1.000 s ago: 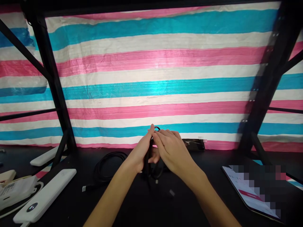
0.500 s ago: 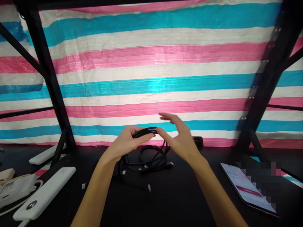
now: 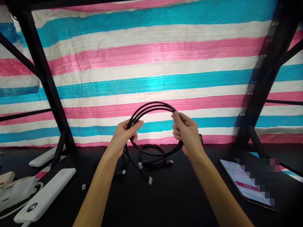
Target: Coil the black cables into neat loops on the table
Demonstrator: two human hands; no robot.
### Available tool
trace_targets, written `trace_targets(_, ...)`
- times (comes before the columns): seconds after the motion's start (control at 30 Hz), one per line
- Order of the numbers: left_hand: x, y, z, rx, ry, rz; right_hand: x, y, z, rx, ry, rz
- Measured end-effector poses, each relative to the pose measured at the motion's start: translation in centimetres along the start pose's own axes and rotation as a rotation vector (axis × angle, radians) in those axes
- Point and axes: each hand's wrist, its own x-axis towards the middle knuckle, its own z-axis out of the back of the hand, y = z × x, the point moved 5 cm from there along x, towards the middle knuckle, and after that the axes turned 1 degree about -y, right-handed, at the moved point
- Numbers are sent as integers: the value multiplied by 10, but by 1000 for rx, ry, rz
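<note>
A coiled black cable is held up in front of me, its several loops spread into a ring between both hands. My left hand pinches the ring's left side, thumb over the strands. On the right side, the fingers of my right hand are wrapped round the loops. One end hangs below the ring, with a pale plug just over the table. Behind it another coiled black cable lies on the black table. More black cable sits beside my left wrist, partly hidden by it.
A smartphone with a lit screen lies at the right. White power strips or similar long white devices and a white adapter lie at the left. Black metal posts frame a striped sheet behind the table.
My right hand has closed on the cable loops. The bundle, earlier flat and narrow in my left hand, has opened into an upright ring. The hands are farther apart.
</note>
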Motion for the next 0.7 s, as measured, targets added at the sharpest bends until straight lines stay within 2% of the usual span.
trace_targets(0.07,1,5,-7,-120,-27,-3,-3,-1,1,122,-95,-13)
trace_targets(0.2,-3,10,-22,-285,-96,-34,-13,-8,-8,229,-190,-16)
trace_targets(0.27,-5,10,-22,-339,-142,-49,-16,-15,-15,271,-178,-43)
trace_targets(0.37,-5,4,-11,-386,-183,-58,-14,-23,-25,300,-29,-125)
trace_targets(0.43,-4,0,0,-382,-187,-38,-12,-27,-29,239,92,-194)
trace_targets(0.5,-2,-2,9,-331,-145,11,-8,-28,-26,121,135,-216)
trace_targets(0.6,2,-1,16,-232,-92,63,-5,-22,-17,-81,86,-133)
trace_targets(0.7,4,6,13,-206,-98,82,-8,-15,-16,-215,30,-17)
